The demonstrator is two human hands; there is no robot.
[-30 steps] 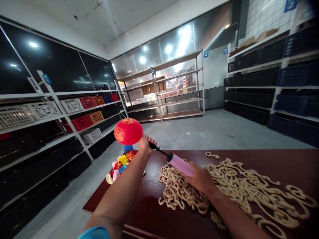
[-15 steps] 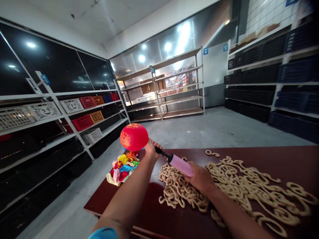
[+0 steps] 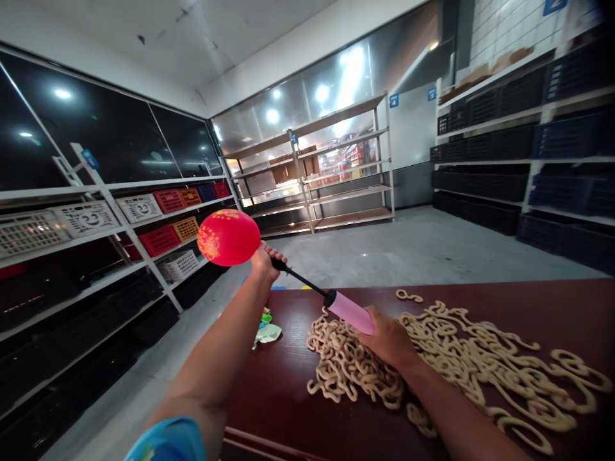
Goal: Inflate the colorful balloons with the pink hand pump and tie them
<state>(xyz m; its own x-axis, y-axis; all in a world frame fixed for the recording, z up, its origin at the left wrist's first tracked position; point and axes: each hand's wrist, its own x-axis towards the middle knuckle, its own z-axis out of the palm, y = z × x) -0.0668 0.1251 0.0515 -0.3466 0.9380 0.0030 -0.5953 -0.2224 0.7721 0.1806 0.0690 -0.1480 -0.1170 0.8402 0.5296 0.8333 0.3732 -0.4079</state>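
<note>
A red balloon (image 3: 229,237) with yellow print, swollen with air, sits at the nozzle end of a hand pump (image 3: 352,312). My left hand (image 3: 267,261) is closed around the balloon's neck and the pump's black end. From there a thin black rod runs down to the pink barrel, which my right hand (image 3: 387,339) grips. Beneath the barrel lies a heap of beige twisted rings (image 3: 353,368), like dough twists. Uninflated balloons (image 3: 267,333) in several colours show on the table behind my left forearm, mostly hidden.
The dark red table (image 3: 283,397) also carries a wider spread of beige twists (image 3: 485,365) on the right. Shelves with coloured crates (image 3: 160,238) stand left, a metal rack (image 3: 307,186) at the back, and dark crates (image 3: 485,186) on shelves at right.
My left hand and the balloon have moved up and to the left, drawing more of the pump's rod out of the barrel. My right hand stays almost in place.
</note>
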